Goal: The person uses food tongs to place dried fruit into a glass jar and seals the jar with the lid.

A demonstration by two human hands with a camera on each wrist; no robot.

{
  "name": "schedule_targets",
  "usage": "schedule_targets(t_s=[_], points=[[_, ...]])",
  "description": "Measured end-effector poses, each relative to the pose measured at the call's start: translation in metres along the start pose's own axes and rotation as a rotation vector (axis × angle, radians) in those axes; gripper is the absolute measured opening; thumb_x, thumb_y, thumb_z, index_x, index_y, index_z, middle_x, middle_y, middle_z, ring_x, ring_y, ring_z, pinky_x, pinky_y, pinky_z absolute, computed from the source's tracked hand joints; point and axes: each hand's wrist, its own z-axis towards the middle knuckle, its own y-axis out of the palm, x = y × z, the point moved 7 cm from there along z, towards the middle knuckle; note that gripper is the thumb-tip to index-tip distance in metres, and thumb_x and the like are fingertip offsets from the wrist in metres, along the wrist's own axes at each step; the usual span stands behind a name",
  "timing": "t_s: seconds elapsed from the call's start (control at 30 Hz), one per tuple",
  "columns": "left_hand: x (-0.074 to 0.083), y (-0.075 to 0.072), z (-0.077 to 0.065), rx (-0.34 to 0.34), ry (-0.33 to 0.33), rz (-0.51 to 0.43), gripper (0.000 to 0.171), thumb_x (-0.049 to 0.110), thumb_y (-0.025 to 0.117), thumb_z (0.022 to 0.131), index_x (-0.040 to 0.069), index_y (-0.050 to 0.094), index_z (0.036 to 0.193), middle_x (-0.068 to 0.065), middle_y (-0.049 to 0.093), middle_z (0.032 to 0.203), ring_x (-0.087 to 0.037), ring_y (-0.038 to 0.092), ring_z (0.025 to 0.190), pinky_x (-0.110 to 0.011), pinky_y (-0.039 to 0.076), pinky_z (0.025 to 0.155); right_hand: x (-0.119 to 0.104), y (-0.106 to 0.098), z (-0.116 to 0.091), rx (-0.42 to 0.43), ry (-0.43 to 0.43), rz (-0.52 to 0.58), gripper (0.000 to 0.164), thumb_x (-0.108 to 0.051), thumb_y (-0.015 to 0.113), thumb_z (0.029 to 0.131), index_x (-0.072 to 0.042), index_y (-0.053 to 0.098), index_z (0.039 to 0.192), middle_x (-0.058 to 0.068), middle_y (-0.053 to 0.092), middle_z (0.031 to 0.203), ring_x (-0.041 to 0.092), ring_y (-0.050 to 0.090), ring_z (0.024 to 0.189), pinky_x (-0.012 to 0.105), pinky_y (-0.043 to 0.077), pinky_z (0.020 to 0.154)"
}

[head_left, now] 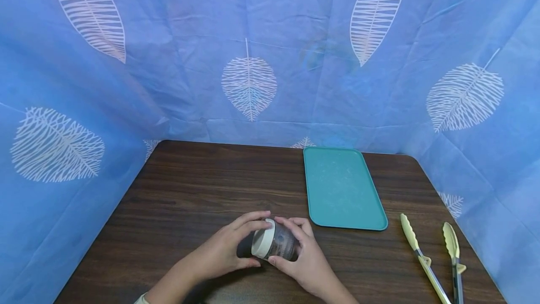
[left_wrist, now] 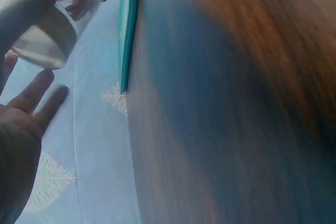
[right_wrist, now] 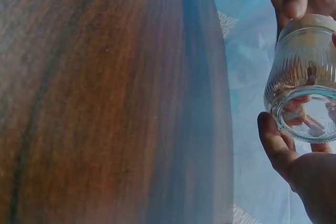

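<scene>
A ribbed clear glass jar (head_left: 282,242) with a pale lid (head_left: 263,239) is held tilted between both hands, its lid facing left. My right hand (head_left: 310,259) grips the glass body, thumb at the near side and fingers over the far side. At the lid end, my left hand (head_left: 225,247) curls its thumb and fingers about the lid. In the left wrist view some fingers (left_wrist: 39,98) of that hand stand apart from the lid (left_wrist: 47,40). The right wrist view shows the jar's round base (right_wrist: 310,114) above my right hand (right_wrist: 299,166).
A teal tray (head_left: 343,189) lies at the back right of the dark wood table (head_left: 190,177). Tongs with pale yellow tips (head_left: 409,231) rest spread at the right edge. A blue leaf-patterned cloth (head_left: 295,83) hangs around the table's back and sides.
</scene>
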Motion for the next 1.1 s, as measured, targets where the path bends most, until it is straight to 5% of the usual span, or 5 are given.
schedule_targets(t_s=[0.13, 0.3, 0.5, 0.73, 1.1], points=[[-0.005, 0.002, 0.0, -0.029, -0.092, -0.155, 0.109, 0.046, 0.088, 0.073, 0.033, 0.019, 0.157, 0.007, 0.02, 0.167, -0.026, 0.036, 0.15, -0.052, 0.047, 0.109, -0.006, -0.002, -0.002, 0.042, -0.037, -0.114, 0.079, -0.036, 0.093, 0.07, -0.043, 0.054, 0.139, -0.004, 0.04, 0.134, 0.019, 0.045, 0.126, 0.038, 0.045, 0.102], [-0.016, 0.007, 0.0, -0.082, -0.349, -0.383, 0.071, 0.05, 0.056, 0.1, 0.028, 0.019, 0.157, -0.005, 0.03, 0.162, -0.031, 0.045, 0.143, -0.055, 0.047, 0.107, -0.015, 0.0, -0.006, 0.066, -0.083, -0.164, 0.082, -0.032, 0.094, 0.069, -0.041, 0.054, 0.14, -0.009, 0.038, 0.133, 0.015, 0.046, 0.124, 0.042, 0.045, 0.103], [-0.017, 0.019, -0.003, -0.204, -0.521, -0.531, 0.064, 0.055, 0.039, 0.105, 0.005, 0.033, 0.144, -0.016, 0.051, 0.134, -0.024, 0.063, 0.097, -0.039, 0.06, 0.071, -0.025, 0.004, -0.012, 0.078, -0.194, -0.233, 0.085, -0.025, 0.095, 0.068, -0.041, 0.053, 0.141, -0.009, 0.038, 0.134, 0.01, 0.044, 0.126, 0.033, 0.047, 0.105], [-0.016, 0.018, -0.002, -0.209, -0.527, -0.603, 0.052, 0.05, 0.055, 0.101, 0.007, 0.044, 0.128, -0.011, 0.059, 0.112, -0.016, 0.066, 0.073, -0.038, 0.06, 0.065, -0.028, 0.004, -0.013, 0.081, -0.237, -0.282, 0.086, -0.022, 0.096, 0.066, -0.037, 0.055, 0.141, -0.009, 0.038, 0.135, 0.01, 0.044, 0.126, 0.034, 0.05, 0.104], [-0.013, 0.006, 0.002, -0.101, -0.347, -0.505, 0.078, 0.039, 0.085, 0.08, 0.031, 0.042, 0.145, 0.003, 0.052, 0.135, -0.021, 0.059, 0.111, -0.027, 0.059, 0.083, -0.012, -0.001, -0.007, -0.005, -0.1, -0.075, 0.082, -0.028, 0.093, 0.069, -0.042, 0.054, 0.14, -0.009, 0.037, 0.136, 0.015, 0.042, 0.131, 0.034, 0.047, 0.106]])
